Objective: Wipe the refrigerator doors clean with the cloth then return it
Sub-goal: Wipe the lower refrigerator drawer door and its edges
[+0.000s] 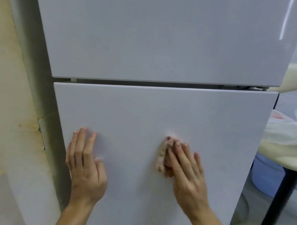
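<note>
Nearest to the camera, two bare forearms come up from the bottom edge, and both hands lie on the lower door (pixel 135 115) of the refrigerator (pixel 34 70).

The left hand (pixel 86 167) rests flat on the door close to its left edge. Its fingers are straight and only a little apart, the thumb is out to the side, and it holds nothing.

The right hand (pixel 187 175) is near the middle of the same door, well apart from the left one. Its fingers are stretched out and lie over the cloth (pixel 161 158), pressing it against the door; they are not curled round it. This hand is somewhat blurred, so I cannot tell where its thumb is.

The cloth is a small crumpled piece, pinkish beige, and it shows at the left side of the fingers and under their tips. It touches the door surface.

The lower door is plain pale grey and it is closed. Above it runs a narrow dark gap (pixel 145 83), and over the gap is the upper door (pixel 156 36), also pale grey and closed.

On the left, beside the refrigerator, stands a cream wall (pixel 2 89) with some brownish stains.

On the right, behind the refrigerator's edge, there is a round cream surface (pixel 278 155) on a black leg (pixel 276 203). A white plastic bag (pixel 284 133) lies on it. Under this surface a blue tub (pixel 264 178) stands on the floor.
</note>
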The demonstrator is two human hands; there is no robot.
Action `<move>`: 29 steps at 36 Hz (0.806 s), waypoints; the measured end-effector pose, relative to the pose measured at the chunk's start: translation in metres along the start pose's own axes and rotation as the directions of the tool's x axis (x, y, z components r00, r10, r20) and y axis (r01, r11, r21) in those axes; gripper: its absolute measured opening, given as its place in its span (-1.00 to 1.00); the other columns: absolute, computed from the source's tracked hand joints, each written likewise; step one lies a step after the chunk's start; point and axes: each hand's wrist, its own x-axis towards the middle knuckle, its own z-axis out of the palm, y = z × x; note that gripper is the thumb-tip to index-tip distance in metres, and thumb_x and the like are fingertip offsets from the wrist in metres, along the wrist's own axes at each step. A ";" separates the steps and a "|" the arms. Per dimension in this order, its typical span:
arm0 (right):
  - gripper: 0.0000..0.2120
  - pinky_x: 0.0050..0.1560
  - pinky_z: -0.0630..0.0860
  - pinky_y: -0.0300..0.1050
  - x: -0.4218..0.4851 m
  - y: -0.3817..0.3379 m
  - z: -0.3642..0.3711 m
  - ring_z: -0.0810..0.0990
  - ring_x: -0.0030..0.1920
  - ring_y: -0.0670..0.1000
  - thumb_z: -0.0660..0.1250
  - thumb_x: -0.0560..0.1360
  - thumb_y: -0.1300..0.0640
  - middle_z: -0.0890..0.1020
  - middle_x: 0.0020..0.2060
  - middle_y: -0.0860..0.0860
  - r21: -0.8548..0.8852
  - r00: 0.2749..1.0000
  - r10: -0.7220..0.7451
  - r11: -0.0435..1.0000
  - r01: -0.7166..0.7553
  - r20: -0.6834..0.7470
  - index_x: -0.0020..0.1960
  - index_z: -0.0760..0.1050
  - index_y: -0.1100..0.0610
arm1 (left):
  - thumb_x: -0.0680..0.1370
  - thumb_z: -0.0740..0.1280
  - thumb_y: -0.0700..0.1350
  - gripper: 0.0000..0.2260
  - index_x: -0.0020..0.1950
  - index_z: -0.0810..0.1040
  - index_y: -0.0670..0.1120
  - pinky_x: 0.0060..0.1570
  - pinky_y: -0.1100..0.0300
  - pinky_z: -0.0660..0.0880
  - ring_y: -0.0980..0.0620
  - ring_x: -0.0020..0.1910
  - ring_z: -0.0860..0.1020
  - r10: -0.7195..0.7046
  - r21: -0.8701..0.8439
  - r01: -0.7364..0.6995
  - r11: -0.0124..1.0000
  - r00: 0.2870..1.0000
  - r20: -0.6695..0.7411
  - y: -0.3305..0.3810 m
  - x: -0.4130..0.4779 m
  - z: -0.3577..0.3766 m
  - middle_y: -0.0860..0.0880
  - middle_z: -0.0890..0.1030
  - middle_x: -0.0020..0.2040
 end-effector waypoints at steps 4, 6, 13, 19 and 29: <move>-0.37 0.67 -0.01 0.21 0.001 0.039 -0.022 -0.03 0.70 0.07 0.09 0.62 0.32 -0.06 0.71 -0.09 0.061 0.902 0.409 0.912 -0.405 -0.135 0.67 0.08 0.15 | 0.50 0.13 -0.35 -0.41 0.57 0.30 -0.26 0.60 -0.32 0.12 -0.25 0.67 0.15 -0.023 0.000 0.023 1.000 0.999 -0.039 0.002 0.000 0.007 -0.27 0.26 0.62; -0.25 0.65 -0.01 0.25 0.010 0.033 -0.023 -0.07 0.70 0.04 0.08 0.56 0.35 -0.11 0.69 -0.17 0.183 0.813 0.561 0.826 -0.534 -0.158 0.69 -0.01 0.00 | 0.49 0.13 -0.37 -0.42 0.55 0.32 -0.29 0.60 -0.31 0.12 -0.28 0.65 0.17 -0.021 0.007 0.022 1.000 0.999 -0.050 0.003 0.000 0.007 -0.30 0.28 0.60; -0.29 0.63 0.00 0.40 0.055 -0.021 0.006 -0.05 0.70 0.18 0.08 0.59 0.54 -0.01 0.68 0.07 0.352 0.736 0.610 0.785 -0.510 -0.293 0.69 0.04 0.23 | 0.52 0.25 -0.34 -0.42 0.57 0.35 -0.24 0.62 -0.21 0.10 -0.17 0.68 0.13 0.029 0.030 -0.030 0.999 0.999 0.024 -0.005 0.001 -0.010 -0.25 0.28 0.62; -0.36 0.64 0.10 0.23 0.066 -0.083 0.044 0.12 0.67 0.21 0.15 0.49 0.56 0.25 0.59 0.21 0.293 0.921 0.306 0.928 -0.231 -0.242 0.56 0.32 0.33 | 0.56 0.22 -0.32 -0.43 0.60 0.30 -0.21 0.62 -0.20 0.12 -0.06 0.68 0.14 0.012 0.025 -0.012 1.000 1.000 0.026 -0.015 0.007 -0.023 -0.18 0.29 0.63; -0.53 0.64 0.19 0.03 0.022 -0.122 0.060 0.21 0.65 0.04 0.10 0.70 0.35 0.28 0.64 0.03 0.338 0.952 -0.269 0.918 0.208 0.144 0.58 0.39 0.16 | 0.57 0.13 -0.43 -0.43 0.60 0.27 -0.30 0.66 0.00 0.07 -0.18 0.67 0.16 -0.021 -0.020 0.021 1.000 1.000 0.009 -0.025 0.012 -0.029 -0.20 0.25 0.64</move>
